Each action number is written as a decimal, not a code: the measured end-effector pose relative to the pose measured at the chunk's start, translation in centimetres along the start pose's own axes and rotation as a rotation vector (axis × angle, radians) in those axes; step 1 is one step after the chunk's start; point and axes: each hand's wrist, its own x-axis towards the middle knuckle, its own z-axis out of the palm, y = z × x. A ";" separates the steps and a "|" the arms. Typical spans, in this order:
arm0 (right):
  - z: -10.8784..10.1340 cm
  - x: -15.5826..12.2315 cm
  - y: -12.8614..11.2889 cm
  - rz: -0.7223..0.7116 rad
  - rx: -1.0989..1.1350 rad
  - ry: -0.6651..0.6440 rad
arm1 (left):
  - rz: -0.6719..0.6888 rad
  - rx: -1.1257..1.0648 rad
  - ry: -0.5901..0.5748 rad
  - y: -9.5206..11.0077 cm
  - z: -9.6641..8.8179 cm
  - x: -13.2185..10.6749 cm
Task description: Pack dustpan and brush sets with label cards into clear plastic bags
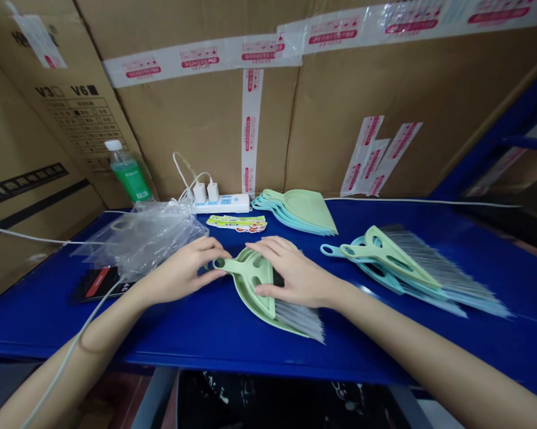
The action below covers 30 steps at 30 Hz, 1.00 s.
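Note:
A light green hand brush with grey bristles lies on top of a matching green dustpan, near the front of the blue table. My left hand is closed at the handle end, thumb and fingers around the hanging loop. Laid across the brush head, my right hand grips it between thumb and fingers and hides part of it. To the right lies a pile of green and blue hand brushes. Behind my hands is a stack of green and blue dustpans.
Clear plastic bags lie at left, partly over a dark box. Behind them stands a green-labelled bottle. A power strip and labels sit by the cardboard wall. A white cable crosses my left forearm.

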 end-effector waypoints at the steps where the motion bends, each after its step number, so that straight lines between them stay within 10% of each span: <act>1: -0.1 -0.2 0.1 0.001 -0.014 -0.022 | -0.011 -0.010 -0.005 -0.1 -0.1 -0.1; 18: -1.1 -1.1 1.2 0.032 -0.057 -0.311 | -0.141 -0.217 0.043 -0.3 0.8 -0.2; 30: -1.2 -1.6 1.0 0.017 -0.094 -0.313 | -0.534 -1.060 -0.121 -1.0 3.4 0.1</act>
